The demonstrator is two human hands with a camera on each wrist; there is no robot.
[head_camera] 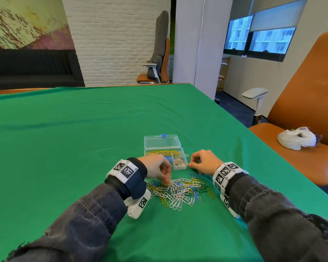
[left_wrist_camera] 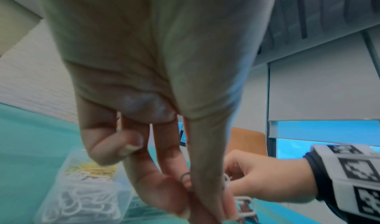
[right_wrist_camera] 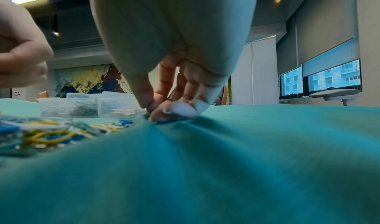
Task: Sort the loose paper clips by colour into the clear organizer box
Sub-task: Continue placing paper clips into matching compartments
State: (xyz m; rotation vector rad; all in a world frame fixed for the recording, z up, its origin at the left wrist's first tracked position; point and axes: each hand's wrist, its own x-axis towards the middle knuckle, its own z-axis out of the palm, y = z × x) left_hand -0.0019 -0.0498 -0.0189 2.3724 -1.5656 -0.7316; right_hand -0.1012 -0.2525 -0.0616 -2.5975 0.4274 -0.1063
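The left hand [head_camera: 157, 167] pinches paper clips at the pile [head_camera: 180, 191]; the right hand [right_wrist_camera: 164, 112] pinches at the green cloth [head_camera: 83, 138], whether on a clip I cannot tell. The organizer box [head_camera: 184, 163] just beyond already holds yellow, blue and silver clips; most remain loose.

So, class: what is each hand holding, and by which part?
Left hand pinches a white paper clip by its lower end. Right hand pinches at the green cloth; any clip there cannot be told.

Head high; wrists low, close
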